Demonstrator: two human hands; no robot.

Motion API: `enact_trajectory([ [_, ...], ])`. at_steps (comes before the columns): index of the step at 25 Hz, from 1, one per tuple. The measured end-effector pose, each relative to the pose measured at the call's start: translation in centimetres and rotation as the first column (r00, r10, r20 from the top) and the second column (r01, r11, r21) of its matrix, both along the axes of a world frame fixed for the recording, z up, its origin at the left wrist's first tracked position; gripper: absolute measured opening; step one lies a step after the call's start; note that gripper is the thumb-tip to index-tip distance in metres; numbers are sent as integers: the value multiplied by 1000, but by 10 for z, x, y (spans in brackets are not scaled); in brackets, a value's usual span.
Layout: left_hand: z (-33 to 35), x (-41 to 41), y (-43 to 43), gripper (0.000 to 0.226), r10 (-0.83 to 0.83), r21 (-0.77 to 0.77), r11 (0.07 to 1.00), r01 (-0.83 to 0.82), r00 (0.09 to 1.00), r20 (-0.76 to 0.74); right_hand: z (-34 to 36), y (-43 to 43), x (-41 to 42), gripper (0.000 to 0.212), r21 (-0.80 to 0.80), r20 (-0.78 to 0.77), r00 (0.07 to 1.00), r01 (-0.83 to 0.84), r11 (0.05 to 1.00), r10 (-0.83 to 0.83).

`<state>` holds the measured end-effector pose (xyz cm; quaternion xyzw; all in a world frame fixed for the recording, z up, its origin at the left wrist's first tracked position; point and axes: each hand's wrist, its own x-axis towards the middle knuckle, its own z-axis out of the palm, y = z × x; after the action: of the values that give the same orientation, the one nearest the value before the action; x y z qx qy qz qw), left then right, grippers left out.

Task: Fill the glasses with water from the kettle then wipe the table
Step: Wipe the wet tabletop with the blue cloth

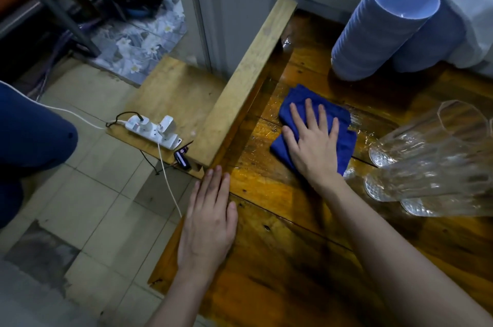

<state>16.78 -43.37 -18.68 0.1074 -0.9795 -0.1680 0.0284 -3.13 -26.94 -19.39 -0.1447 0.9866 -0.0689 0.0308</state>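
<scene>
I see the right hand (312, 140) spread flat, fingers straight, pressing a folded blue cloth (293, 98) onto the wet wooden table (280, 260), just left of the clear glasses (426, 156). The left hand (208, 222) lies flat, holding nothing, on the table's left edge, apart from the cloth. Stacked blue bowls (373, 33) stand beyond the cloth.

Glossy wet wooden table (280, 193), soft blue cloth (344, 137), clear glasses (426, 164)
</scene>
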Motion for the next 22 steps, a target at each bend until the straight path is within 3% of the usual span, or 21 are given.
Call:
enact_trajectory([
  [5, 2, 2, 0, 53, -5, -15, 1000, 6, 999, 48, 3, -42, 34, 61, -29, 34, 946, -322, 946, 323],
  [8, 1, 3, -1, 54, 0, 1, 1000, 0, 998, 58, 4, -42, 68, 60, -65, 56, 923, -377, 924, 380],
  [11, 1, 3, -2, 54, -1, 13, 1000, 1, 999, 43, 3, 4, 104, 63, -27, 62, 956, -287, 958, 288],
  [14, 0, 3, -2, 54, -5, 19, 1000, 5, 1000, 30, 7, 35, 123, 72, 26, 83, 992, -98, 995, 96],
  [17, -2, 3, -2, 55, -11, 9, 1000, 11, 1000, 15, 7, 31, 92, 77, 17, 104, 992, 76, 997, -78],
  [22, -2, 2, -1, 54, 3, 11, 1000, -3, 1000, 0, 1, 21, 35, 74, 14, 59, 981, 182, 983, -183],
])
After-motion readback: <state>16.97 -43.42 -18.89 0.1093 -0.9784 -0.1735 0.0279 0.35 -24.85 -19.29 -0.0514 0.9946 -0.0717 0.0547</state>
